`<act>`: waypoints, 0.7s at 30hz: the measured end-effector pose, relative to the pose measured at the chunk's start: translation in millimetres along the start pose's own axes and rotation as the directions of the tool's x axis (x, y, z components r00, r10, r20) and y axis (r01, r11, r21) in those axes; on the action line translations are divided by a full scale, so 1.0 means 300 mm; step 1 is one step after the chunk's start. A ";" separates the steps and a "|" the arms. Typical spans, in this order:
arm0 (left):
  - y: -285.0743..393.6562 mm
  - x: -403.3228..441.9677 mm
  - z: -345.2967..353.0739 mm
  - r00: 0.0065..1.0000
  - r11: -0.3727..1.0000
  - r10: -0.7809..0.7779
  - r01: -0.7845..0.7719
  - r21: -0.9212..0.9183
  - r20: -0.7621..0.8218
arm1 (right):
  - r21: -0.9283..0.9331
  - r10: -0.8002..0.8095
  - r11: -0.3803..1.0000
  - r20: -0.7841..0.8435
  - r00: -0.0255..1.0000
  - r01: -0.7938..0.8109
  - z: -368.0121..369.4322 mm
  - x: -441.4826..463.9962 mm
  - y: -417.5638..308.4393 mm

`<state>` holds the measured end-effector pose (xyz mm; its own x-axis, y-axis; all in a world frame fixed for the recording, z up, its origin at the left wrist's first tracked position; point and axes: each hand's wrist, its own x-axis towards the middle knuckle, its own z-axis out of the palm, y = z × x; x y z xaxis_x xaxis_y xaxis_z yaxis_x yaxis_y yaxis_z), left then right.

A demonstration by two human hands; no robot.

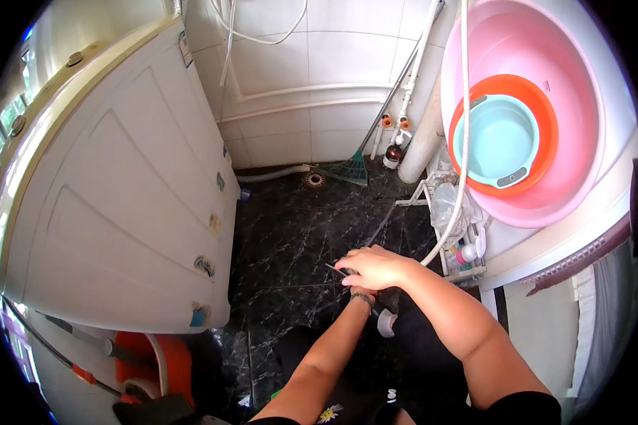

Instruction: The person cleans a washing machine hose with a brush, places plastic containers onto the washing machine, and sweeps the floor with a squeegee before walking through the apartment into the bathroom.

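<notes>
Handling step, seemingly: right hand (376,266), crossed over left hand (364,290), apparently pinching thin strip (334,269) at its nine o'clock; left fingers hidden, grasp untellable. White-ended object (386,324) at hands' five o'clock. Next move likely calls for steady hold.

Dark veined floor (283,234), round drain (315,180), green broom (354,168), apparently a bottle (393,156)

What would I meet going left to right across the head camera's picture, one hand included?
Large white appliance → round floor drain → the person's right hand → big pink tub. The left hand overlaps the right one, so I left it out of the order.
</notes>
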<state>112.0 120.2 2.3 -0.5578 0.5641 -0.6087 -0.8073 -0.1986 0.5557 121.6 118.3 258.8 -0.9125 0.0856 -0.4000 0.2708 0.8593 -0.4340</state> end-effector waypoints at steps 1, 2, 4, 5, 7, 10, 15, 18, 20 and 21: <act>0.001 -0.003 -0.007 1.000 1.000 -0.010 0.010 -0.003 -0.004 | -0.013 -0.003 1.000 -0.014 1.000 0.003 0.008 0.003 -0.003; 0.005 -0.003 -0.015 1.000 1.000 -0.022 0.022 -0.008 -0.008 | -0.026 -0.007 1.000 -0.029 1.000 0.006 0.011 0.006 -0.005; 0.029 0.008 -0.039 0.999 0.999 -0.037 0.036 -0.033 -0.028 | -0.024 -0.015 1.000 -0.014 1.000 0.014 0.007 0.010 -0.018; 0.043 0.014 -0.051 0.998 0.998 -0.046 0.045 -0.039 -0.036 | -0.022 -0.025 0.999 -0.001 1.000 0.025 0.003 0.015 -0.026; 0.072 0.028 -0.077 0.997 0.997 -0.057 0.054 -0.060 -0.056 | -0.008 -0.036 0.999 -0.007 0.999 0.036 0.003 0.029 -0.037; 0.118 0.048 -0.120 0.993 0.994 -0.067 0.059 -0.095 -0.092 | 0.010 -0.059 0.998 0.000 0.998 0.059 -0.005 0.049 -0.060; 0.174 0.069 -0.171 0.990 0.991 -0.081 0.067 -0.119 -0.117 | 0.002 -0.115 0.993 0.013 0.993 0.115 -0.017 0.102 -0.094; 0.200 0.069 -0.197 0.987 0.989 -0.086 0.068 -0.133 -0.134 | 0.025 -0.167 0.986 0.010 0.986 0.167 -0.014 0.143 -0.110; 0.215 0.067 -0.210 0.987 0.988 -0.092 0.074 -0.132 -0.135 | 0.027 -0.187 0.982 0.005 0.982 0.187 -0.014 0.162 -0.124; 0.224 0.067 -0.218 0.985 0.988 -0.091 0.071 -0.140 -0.145 | 0.028 -0.199 0.980 -0.002 0.980 0.199 -0.014 0.174 -0.134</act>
<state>33.9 65.7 -9.8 -0.5037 0.4578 -0.7326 -0.8639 -0.2684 0.4263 61.9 90.3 258.7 -0.9489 -0.0855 -0.3039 0.0927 0.8447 -0.5272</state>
